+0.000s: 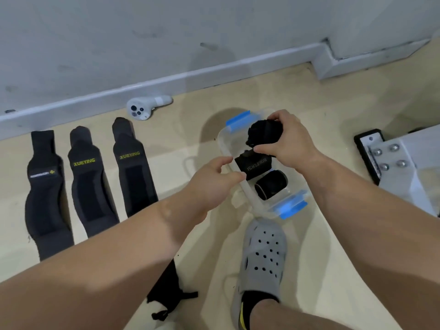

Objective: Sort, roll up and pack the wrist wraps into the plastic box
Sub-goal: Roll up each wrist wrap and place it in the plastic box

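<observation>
The right hand is curled tight round a rolled wrist wrap, pinching it so the coil cannot spring loose. It holds the wrap just over the far end of the clear plastic box, the only stretch left free. Two rolls lie inside, side by side: a lettered roll in the middle and a plain roll at the near end, both set crosswise, which looks like the way to fit a third. The left hand is half open and holds nothing, thumb and forefinger at the box's long wall, I'd guess to steady it; whether they touch I cannot tell. Three flat wrist wraps lie in a row on the floor, well apart from the box, the two XUEYING ones neighbours
</observation>
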